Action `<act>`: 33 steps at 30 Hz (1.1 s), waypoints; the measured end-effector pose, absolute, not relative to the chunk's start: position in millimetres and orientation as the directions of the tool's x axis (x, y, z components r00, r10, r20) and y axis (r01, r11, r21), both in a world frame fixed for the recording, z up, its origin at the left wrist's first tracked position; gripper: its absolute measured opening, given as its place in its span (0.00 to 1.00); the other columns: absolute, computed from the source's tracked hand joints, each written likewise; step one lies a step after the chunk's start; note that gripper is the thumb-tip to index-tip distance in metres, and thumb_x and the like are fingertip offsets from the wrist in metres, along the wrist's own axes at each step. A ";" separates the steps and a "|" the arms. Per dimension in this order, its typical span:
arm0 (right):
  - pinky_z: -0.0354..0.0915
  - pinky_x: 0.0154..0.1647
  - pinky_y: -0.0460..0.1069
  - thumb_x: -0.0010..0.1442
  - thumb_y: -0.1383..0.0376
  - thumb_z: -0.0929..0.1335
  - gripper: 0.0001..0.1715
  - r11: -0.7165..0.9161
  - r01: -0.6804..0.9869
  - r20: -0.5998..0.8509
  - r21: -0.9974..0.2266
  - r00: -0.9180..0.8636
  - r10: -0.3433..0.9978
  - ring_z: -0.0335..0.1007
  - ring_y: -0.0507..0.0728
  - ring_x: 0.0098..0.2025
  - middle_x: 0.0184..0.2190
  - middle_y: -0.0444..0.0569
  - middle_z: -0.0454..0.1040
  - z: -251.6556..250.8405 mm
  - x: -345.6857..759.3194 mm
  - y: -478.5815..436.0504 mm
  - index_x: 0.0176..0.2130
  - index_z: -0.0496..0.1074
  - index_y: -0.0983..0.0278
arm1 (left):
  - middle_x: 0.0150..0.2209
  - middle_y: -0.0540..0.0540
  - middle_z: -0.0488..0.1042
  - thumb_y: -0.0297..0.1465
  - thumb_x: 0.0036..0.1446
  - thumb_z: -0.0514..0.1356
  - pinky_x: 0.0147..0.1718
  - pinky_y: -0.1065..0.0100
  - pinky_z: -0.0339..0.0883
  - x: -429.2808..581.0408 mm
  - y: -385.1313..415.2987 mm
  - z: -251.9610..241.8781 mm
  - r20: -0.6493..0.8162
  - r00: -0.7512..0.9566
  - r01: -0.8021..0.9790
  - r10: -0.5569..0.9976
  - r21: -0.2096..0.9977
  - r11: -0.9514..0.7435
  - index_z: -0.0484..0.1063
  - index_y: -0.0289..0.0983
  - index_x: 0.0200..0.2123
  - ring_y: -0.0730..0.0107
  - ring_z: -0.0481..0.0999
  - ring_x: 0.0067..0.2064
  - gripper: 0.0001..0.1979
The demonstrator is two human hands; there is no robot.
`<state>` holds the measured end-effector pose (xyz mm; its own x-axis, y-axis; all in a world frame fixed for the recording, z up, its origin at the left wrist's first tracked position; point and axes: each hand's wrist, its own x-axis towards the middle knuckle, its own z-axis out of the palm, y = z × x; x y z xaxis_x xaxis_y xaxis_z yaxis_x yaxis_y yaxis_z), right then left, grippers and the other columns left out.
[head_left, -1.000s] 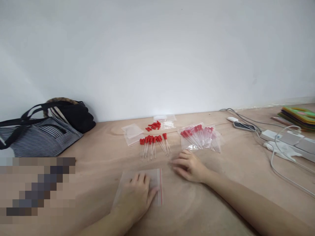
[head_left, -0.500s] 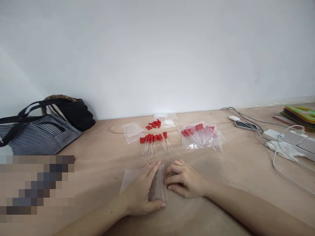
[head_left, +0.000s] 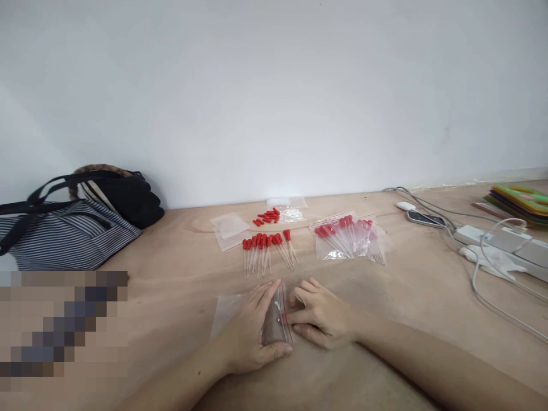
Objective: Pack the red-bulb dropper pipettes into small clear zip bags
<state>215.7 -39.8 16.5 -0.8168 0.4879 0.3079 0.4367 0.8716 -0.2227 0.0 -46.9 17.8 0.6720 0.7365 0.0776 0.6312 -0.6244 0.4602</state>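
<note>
Nearest us, our left hand (head_left: 252, 328) lies palm down with thumb and forefinger spread wide apart, straddling a clear zip-seal bag (head_left: 273, 326) on the worktop (head_left: 171, 319); it presses on the bag rather than gripping it, probably so that the thin film does not slide. The bag lies in front of us with its red-lined edge turned to the right, and the film buckles and shines between thumb and forefinger, likely because they squeeze it from both ends. Just beyond that edge, our right hand (head_left: 317, 311) rests on its side, fingers half curled, the forefinger reaching the red line; we cannot tell whether it pinches the film or only touches it. The edge seems turned that way to face these fingers. Farther out, red-bulbed droppers (head_left: 268, 242) lie loosely fanned, bulbs away from us and tips toward us, a spread that probably makes each one easy to pick out. To their right, more droppers sit inside overlapping filled bags (head_left: 349, 237), apart from the loose ones, which perhaps avoids mixing them. Behind the fan, flat clear bags (head_left: 231, 225) lie at the left, next to a small heap of loose red bulbs (head_left: 269, 216), with slim clear tubes (head_left: 293, 214) just beyond, near the wall (head_left: 274, 103).
</note>
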 end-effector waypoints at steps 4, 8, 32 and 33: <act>0.50 0.38 0.52 0.51 0.67 0.61 0.19 0.912 0.363 0.260 -0.192 -0.877 0.404 0.54 0.56 0.39 0.46 0.47 0.65 17.3 213.7 -38.8 0.44 0.67 0.60 | 0.60 0.38 0.48 0.44 0.48 0.60 0.54 0.49 0.50 0.6 -47.1 22.0 0.060 0.664 0.637 0.745 0.477 -0.606 0.37 0.39 0.61 0.51 0.50 0.59 0.45; 0.47 0.36 0.52 0.52 0.67 0.60 0.30 0.904 0.370 0.238 -0.214 -0.878 0.416 0.55 0.55 0.37 0.44 0.44 0.69 21.5 212.1 -40.2 0.55 0.56 0.55 | 0.60 0.40 0.49 0.43 0.48 0.60 0.54 0.50 0.51 -0.3 -45.6 22.5 0.066 0.648 0.644 0.759 0.484 -0.592 0.37 0.40 0.60 0.52 0.51 0.59 0.44; 0.50 0.37 0.51 0.58 0.70 0.61 0.09 0.713 0.551 0.146 0.434 -0.824 0.548 0.59 0.57 0.40 0.36 0.52 0.71 28.4 223.6 112.5 0.32 0.70 0.65 | 0.58 0.41 0.54 0.45 0.43 0.62 0.53 0.50 0.52 -3.7 -42.8 17.1 0.009 0.562 0.679 0.827 0.567 -0.467 0.43 0.43 0.59 0.50 0.55 0.57 0.44; 0.50 0.37 0.51 0.57 0.70 0.61 0.09 0.716 0.539 0.135 0.444 -0.830 0.541 0.59 0.57 0.39 0.34 0.51 0.71 29.3 225.6 112.8 0.30 0.70 0.65 | 0.59 0.41 0.54 0.45 0.43 0.62 0.53 0.50 0.52 -3.7 -42.7 17.3 0.009 0.563 0.678 0.827 0.566 -0.468 0.43 0.42 0.59 0.50 0.55 0.57 0.44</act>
<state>225.6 112.8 29.3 -0.8302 0.5410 0.1349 0.5387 0.7161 0.4438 -3.7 -42.7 17.3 0.5627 0.8266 0.0093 0.6783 -0.4682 0.5663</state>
